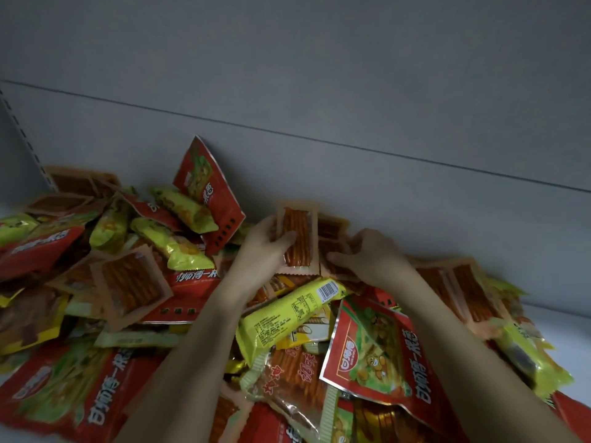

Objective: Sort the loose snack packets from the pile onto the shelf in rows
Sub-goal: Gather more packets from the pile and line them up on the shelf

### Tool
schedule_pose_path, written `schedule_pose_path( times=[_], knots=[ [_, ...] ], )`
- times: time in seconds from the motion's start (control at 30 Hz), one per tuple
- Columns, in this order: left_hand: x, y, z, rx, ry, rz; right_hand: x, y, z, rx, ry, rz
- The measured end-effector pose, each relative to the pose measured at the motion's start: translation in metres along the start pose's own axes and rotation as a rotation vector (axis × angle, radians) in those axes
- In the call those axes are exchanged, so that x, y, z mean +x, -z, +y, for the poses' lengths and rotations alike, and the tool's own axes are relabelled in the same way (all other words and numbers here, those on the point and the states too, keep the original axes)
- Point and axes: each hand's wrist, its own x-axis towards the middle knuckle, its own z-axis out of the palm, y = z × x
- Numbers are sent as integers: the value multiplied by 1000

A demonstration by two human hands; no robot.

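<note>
At the back of the shelf [447,219], against the grey wall, the left hand [259,247] holds a clear orange stick packet [299,238] upright, thumb curled across its front. The right hand [374,257] has its fingers bent onto more clear packets [329,251] just beside it. The pile [134,282] sprawls across the shelf on both sides. I'd worry the slick film slips, or that the standing packet topples without support. A yellow packet [287,318] and a red bag [371,350] lie between the forearms, crowding the space where a row could go.
</note>
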Motion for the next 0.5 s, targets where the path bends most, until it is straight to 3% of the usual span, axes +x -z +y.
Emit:
schedule_pose_path(
  times=[0.33, 0.5],
  knots=[
    [0, 2, -5, -77, 58, 37, -2, 10, 8, 301, 43, -108],
    [-2, 7, -2, -158, 8, 70, -4, 32, 13, 815, 77, -77]
  ],
)
